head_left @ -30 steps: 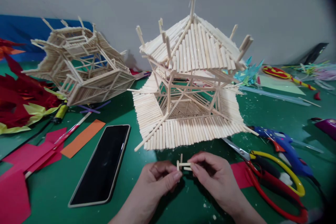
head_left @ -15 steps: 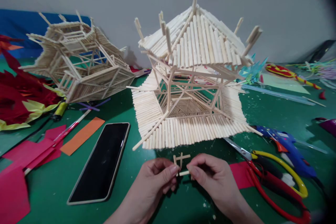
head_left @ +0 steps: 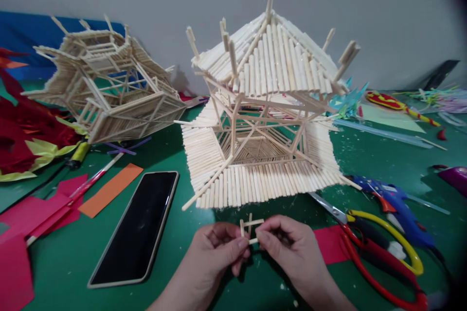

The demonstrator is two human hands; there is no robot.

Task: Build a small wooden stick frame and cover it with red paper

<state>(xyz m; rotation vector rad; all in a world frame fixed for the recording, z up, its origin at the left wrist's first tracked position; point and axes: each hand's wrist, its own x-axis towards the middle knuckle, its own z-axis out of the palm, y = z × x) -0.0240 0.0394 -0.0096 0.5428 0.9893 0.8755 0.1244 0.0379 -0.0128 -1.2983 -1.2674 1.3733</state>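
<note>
"What do the hands have hold of over there?"

"Through the head camera I see a small stick frame (head_left: 252,223) held between them, above the table (head_left: 168,248). The left hand (head_left: 222,248) is nearly closed, thumb and finger pinching the frame's left side; the right hand (head_left: 288,243) looks pinched just as narrowly on the right end of its lower stick."

"Why only fingertips?"

"The sticks are thin, so I judge a fuller grip would cover the corners and might twist them. (Whether those corners are glued, I can't tell from here.) Held from two sides, the piece probably stays steadier."

"And what's around?"

"The large stick model (head_left: 251,184) stands just beyond both hands, near enough, I suppose, to glance at. The phone (head_left: 134,228) lies left of the left hand, out of its way. Right of the right hand are the scissors (head_left: 343,215), handles nearer me, which would suit reaching; the glue gun (head_left: 403,209) lies just past them."
</note>
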